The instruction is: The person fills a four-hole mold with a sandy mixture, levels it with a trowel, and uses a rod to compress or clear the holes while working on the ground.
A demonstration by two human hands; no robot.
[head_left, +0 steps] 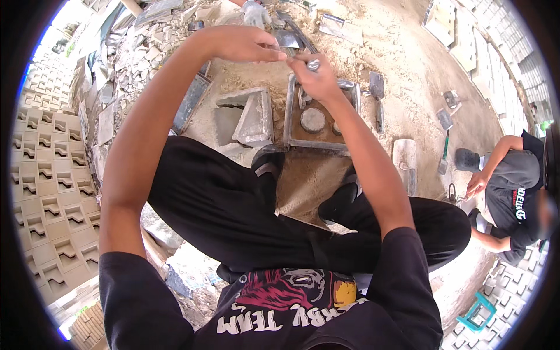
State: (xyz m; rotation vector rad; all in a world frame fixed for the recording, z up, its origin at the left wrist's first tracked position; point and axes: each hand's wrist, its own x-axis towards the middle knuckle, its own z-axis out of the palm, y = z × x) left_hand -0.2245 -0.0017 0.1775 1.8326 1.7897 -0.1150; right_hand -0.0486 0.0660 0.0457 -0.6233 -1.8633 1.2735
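Note:
My left hand [248,44] is stretched forward, its thumb and fingertips pinched together beside the fingers of my right hand; whatever they pinch, if anything, is too small to make out. My right hand [318,77] is closed around a small silvery metal piece [314,65], whose kind I cannot tell. Both hands are over the far side of a square mould frame [288,119] with dark, dusty edges. Inside the frame a round grey disc [312,120] lies on brown material. Left of the frame rests a broken, pale concrete block mould [255,119].
Rubble [146,70] is heaped at far left. A trowel [377,87] lies right of the frame, and a green-handled tool [446,149] farther right. Another person [507,181] sits at right; someone's gloved hand [255,14] shows at the top. A teal stool [478,312] stands lower right.

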